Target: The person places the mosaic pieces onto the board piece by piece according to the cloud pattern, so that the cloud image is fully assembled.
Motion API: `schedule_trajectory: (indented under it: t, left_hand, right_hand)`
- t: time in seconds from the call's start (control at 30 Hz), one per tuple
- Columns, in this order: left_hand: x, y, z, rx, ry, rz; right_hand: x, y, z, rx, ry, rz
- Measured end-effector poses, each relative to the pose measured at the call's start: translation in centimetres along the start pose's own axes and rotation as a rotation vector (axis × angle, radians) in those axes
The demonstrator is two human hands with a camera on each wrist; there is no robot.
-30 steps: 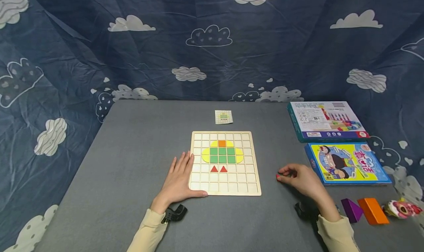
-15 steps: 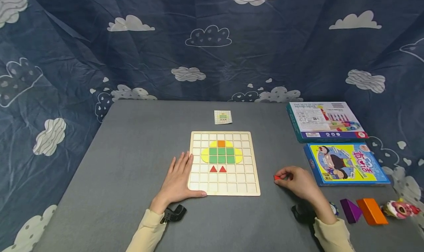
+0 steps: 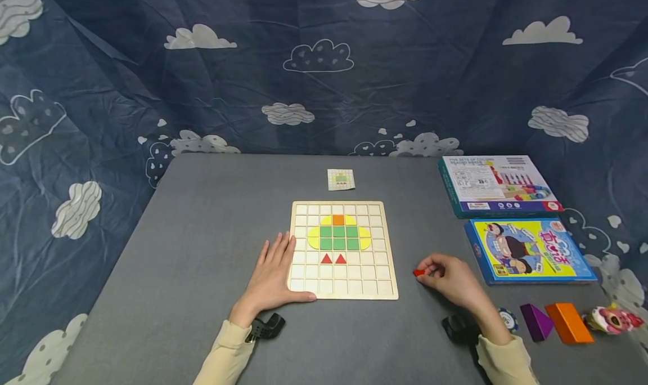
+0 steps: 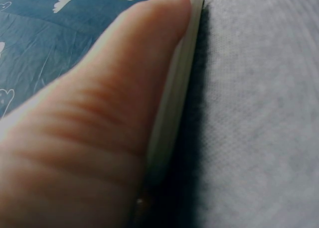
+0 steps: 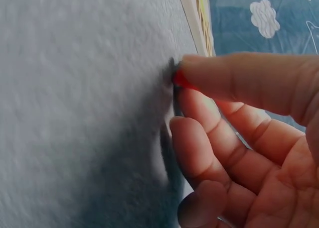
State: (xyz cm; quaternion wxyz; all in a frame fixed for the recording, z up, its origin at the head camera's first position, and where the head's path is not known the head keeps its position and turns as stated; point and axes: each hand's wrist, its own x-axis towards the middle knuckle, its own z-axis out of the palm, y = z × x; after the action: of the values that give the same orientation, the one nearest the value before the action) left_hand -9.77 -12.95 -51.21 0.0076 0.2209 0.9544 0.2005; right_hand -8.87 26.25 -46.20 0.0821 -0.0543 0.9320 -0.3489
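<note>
A wooden grid board (image 3: 377,272) lies mid-table, set with green squares (image 3: 339,237), one orange square (image 3: 338,220), yellow rounded pieces (image 3: 314,238) and two red triangles (image 3: 341,259). My left hand (image 3: 268,278) rests flat at its left edge, fingers spread, with the thumb along the near edge; the left wrist view shows that thumb (image 4: 144,54) against the board's side. To the right of the board, my right hand (image 3: 448,278) pinches a small red piece (image 5: 183,80) between thumb and fingertips, close over the table. The fingers hide most of this piece's outline.
Behind the board lies a small pattern card (image 3: 341,179). At the right are two flat boxes, a white-and-green one (image 3: 501,185) and a blue-and-yellow one (image 3: 531,250). Nearer stand a round chip (image 3: 508,319), a purple block (image 3: 536,322), an orange block (image 3: 569,323) and a toy figure (image 3: 613,319).
My right hand has moved slightly left toward the board with the red piece, uncovering the round chip beside the wrist. The left hand and the board stay in place.
</note>
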Motion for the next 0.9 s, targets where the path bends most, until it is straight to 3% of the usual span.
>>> schedule_trajectory:
  t: [0.43,0.7,0.9]
  left_hand:
    - [0.0,0.0,0.0,0.004,-0.003,-0.008]
    - [0.0,0.0,0.0,0.000,-0.009,-0.008]
    - [0.0,0.0,0.0,-0.006,-0.007,-0.008]
  right_hand:
    - [2.1,-2.1,1.1,0.070,0.102,-0.047]
    - [4.4,-4.0,2.6,0.173,0.043,-0.033]
    - [5.6,-5.8,3.8,0.198,-0.004,-0.110]
